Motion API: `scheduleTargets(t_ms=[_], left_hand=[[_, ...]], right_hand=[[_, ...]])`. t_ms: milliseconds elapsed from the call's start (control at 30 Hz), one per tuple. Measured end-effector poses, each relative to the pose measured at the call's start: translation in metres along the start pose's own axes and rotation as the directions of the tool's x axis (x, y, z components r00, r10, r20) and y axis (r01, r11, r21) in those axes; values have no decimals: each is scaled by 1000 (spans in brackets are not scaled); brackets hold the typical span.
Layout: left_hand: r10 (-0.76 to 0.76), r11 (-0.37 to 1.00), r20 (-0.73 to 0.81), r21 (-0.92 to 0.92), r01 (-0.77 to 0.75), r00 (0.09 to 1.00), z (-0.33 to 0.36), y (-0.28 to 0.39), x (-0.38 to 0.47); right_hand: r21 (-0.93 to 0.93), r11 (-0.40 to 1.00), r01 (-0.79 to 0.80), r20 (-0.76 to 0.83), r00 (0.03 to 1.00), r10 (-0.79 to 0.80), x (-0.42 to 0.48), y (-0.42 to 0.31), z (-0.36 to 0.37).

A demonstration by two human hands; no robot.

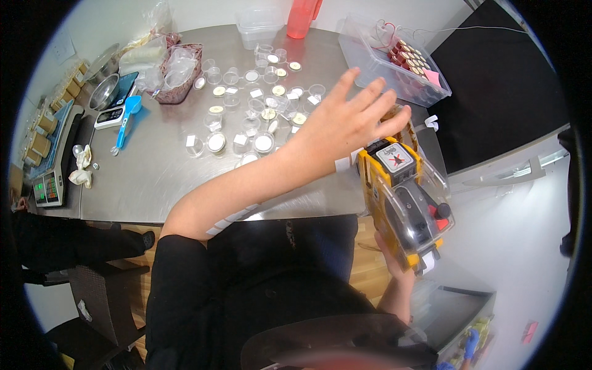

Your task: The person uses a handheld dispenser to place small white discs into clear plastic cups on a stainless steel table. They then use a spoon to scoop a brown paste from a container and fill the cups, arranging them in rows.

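My right hand point(395, 259) grips a yellow and grey price-label gun point(402, 189) with a clear cover at the right end of the steel table. Most of that hand is hidden behind the gun. Fingers spread, my left hand point(360, 108) reaches over the table just above the gun's front end and holds nothing that I can see. White labels point(232, 219) stick in a row to my left forearm, and more are near the wrist by the gun. Small clear plastic cups point(240, 143), some with white labels, stand beyond my left arm among round lids point(216, 142).
A clear bin point(393, 92) at the back right holds dark red jars point(409, 58). Bagged dark red food point(178, 78), a kitchen scale point(110, 118) and a blue scoop point(127, 120) are on the left. A larger scale point(51, 185) stands farther left, near another person's leg point(88, 240).
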State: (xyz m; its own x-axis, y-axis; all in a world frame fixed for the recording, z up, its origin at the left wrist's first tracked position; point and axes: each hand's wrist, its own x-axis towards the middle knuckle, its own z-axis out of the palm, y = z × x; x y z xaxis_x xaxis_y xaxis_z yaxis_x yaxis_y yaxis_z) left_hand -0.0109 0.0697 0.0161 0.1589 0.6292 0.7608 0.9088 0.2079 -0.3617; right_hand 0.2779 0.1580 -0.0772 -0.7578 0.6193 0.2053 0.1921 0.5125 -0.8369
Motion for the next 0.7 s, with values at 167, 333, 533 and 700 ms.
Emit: scheduleTargets(t_ms=[167,333,533,700], left_hand=[[-100,991,-11,-94,98,995,0,-9,1],[-102,994,38,-45,104,994,14,0,-5],[-77,997,-14,29,77,997,47,10,-15],[-99,995,-76,19,101,992,56,16,-16]], right_hand=[[131,988,-84,17,996,83,-3,-3,3],[1,1000,16,-111,994,-16,-18,3,-3],[-151,988,25,46,999,-18,-18,-5,-5],[-223,963,151,218,971,-102,-5,-19,1]])
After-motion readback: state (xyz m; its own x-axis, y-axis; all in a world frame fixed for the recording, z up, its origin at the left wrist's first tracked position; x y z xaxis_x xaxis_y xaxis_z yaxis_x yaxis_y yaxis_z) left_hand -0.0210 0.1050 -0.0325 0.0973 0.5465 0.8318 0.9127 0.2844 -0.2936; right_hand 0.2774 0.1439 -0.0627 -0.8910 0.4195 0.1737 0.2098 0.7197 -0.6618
